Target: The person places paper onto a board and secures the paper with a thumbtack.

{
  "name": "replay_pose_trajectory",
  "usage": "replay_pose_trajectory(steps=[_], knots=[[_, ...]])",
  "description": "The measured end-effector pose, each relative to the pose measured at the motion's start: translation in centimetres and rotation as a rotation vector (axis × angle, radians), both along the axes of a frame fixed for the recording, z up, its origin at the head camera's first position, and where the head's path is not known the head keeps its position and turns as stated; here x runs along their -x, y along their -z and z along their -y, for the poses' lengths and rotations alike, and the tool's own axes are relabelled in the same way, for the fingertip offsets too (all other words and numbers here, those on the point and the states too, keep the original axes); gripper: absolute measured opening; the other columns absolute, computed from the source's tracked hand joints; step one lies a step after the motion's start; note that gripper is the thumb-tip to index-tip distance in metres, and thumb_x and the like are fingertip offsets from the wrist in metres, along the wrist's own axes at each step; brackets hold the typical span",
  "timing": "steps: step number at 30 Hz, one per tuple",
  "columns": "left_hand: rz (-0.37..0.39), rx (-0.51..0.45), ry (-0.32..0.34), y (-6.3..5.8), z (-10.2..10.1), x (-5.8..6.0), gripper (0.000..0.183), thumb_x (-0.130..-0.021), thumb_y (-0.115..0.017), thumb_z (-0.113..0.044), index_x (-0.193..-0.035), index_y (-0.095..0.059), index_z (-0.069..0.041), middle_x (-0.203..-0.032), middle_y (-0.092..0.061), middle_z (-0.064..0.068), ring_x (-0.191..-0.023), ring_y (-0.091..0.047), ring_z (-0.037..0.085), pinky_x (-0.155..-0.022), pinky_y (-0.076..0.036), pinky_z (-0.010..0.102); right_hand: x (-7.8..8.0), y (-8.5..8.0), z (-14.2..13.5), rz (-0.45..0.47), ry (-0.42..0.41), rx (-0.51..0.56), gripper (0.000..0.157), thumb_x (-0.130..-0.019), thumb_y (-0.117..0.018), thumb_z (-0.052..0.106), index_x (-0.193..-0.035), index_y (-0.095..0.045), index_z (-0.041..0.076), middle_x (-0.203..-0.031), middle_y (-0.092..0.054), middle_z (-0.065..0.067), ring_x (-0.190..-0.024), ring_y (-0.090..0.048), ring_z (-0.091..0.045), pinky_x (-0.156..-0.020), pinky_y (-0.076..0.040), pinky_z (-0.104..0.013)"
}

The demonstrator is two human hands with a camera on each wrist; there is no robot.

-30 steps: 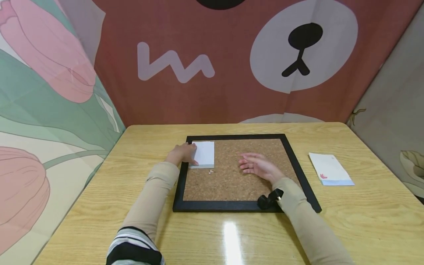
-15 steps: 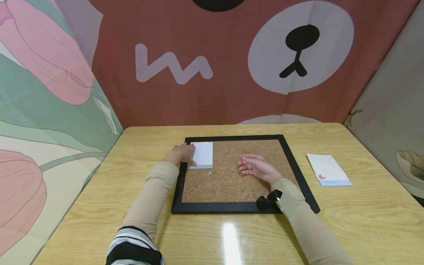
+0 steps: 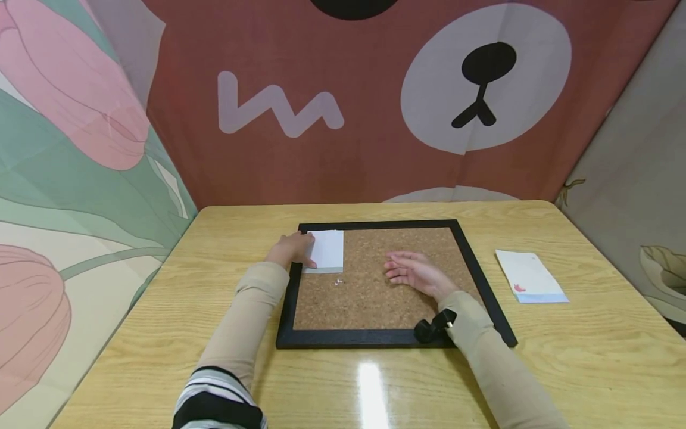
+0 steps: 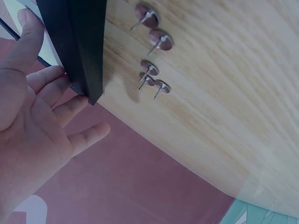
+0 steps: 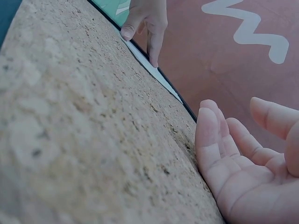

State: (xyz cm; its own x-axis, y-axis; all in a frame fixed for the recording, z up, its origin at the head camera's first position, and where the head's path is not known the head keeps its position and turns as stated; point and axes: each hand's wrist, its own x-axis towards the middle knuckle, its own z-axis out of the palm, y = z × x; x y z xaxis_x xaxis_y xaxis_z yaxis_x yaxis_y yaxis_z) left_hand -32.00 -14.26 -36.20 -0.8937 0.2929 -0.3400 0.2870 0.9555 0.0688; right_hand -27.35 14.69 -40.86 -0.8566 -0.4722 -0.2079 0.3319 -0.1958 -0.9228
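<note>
A black-framed corkboard (image 3: pixel 375 304) lies on the wooden table. A white paper sheet (image 3: pixel 328 251) with a pale blue lower strip sits in its far left corner. My left hand (image 3: pixel 293 248) presses the paper's left side with thumb and fingertips, its other fingers extended over the black frame (image 4: pixel 77 51). Over the middle right of the cork rests my right hand (image 3: pixel 420 274), fingers relaxed, holding nothing; the right wrist view shows its edge against the cork. A few tiny shiny bits (image 3: pixel 339 282) lie just below the paper, too small to identify.
Several thumbtacks (image 4: pixel 152 70) lie points up on the table beside the frame in the left wrist view. A second note sheet (image 3: pixel 532 277) with a pink print lies right of the board. A printed cloth (image 3: pixel 278 167) hangs behind the table.
The head view has shifted slightly. Both hands, the paper and the board keep the same places relative to each other.
</note>
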Motion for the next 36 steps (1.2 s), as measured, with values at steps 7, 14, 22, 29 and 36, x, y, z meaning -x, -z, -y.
replay_pose_trajectory(steps=[7, 14, 22, 29, 36], knots=[[-0.007, 0.002, -0.001, -0.2, -0.1, -0.1, 0.078, -0.077, -0.067, -0.036, -0.138, -0.032, -0.002, -0.143, -0.026, 0.014, -0.130, -0.018, 0.035, -0.099, -0.018, 0.056, 0.0, -0.1, 0.0, -0.004, 0.006, 0.008, 0.047, -0.096, -0.040, 0.009, -0.134, -0.022, -0.013, -0.091, -0.060, -0.009, -0.077, -0.060, -0.017, -0.071, -0.049, -0.031], [-0.008, 0.027, 0.024, -0.2, 0.1, -0.3, 0.078, -0.078, -0.066, -0.037, -0.138, -0.031, -0.002, -0.144, -0.021, 0.016, -0.130, -0.018, 0.037, -0.099, -0.020, 0.056, -0.1, 0.0, 0.0, -0.001, 0.004, 0.011, 0.048, -0.096, -0.040, 0.010, -0.134, -0.022, -0.013, -0.091, -0.061, -0.009, -0.077, -0.060, -0.017, -0.070, -0.049, -0.031], [0.015, -0.011, -0.009, 0.2, 0.4, 0.0, 0.080, -0.079, -0.065, -0.040, -0.140, -0.027, -0.006, -0.146, -0.012, 0.017, -0.131, -0.011, 0.036, -0.100, -0.017, 0.055, -0.3, -0.2, -0.1, -0.011, -0.001, 0.014, 0.047, -0.097, -0.038, 0.009, -0.134, -0.021, -0.013, -0.091, -0.061, -0.009, -0.077, -0.060, -0.017, -0.070, -0.049, -0.031], [0.027, -0.014, -0.014, 0.4, 0.6, 0.2, 0.080, -0.080, -0.063, -0.042, -0.141, -0.025, -0.006, -0.146, -0.012, 0.017, -0.131, -0.012, 0.035, -0.099, -0.017, 0.056, -0.3, -0.3, -0.2, -0.004, 0.002, 0.021, 0.046, -0.097, -0.037, 0.008, -0.133, -0.021, -0.014, -0.090, -0.061, -0.009, -0.078, -0.060, -0.017, -0.069, -0.050, -0.031], [0.032, -0.011, -0.031, 0.8, 0.9, 0.2, 0.080, -0.081, -0.061, -0.043, -0.142, -0.023, -0.007, -0.147, -0.011, 0.015, -0.132, -0.011, 0.034, -0.100, -0.016, 0.055, -0.3, -0.2, -0.1, -0.004, -0.004, 0.024, 0.046, -0.096, -0.038, 0.008, -0.133, -0.021, -0.014, -0.090, -0.061, -0.009, -0.077, -0.060, -0.017, -0.070, -0.049, -0.031]])
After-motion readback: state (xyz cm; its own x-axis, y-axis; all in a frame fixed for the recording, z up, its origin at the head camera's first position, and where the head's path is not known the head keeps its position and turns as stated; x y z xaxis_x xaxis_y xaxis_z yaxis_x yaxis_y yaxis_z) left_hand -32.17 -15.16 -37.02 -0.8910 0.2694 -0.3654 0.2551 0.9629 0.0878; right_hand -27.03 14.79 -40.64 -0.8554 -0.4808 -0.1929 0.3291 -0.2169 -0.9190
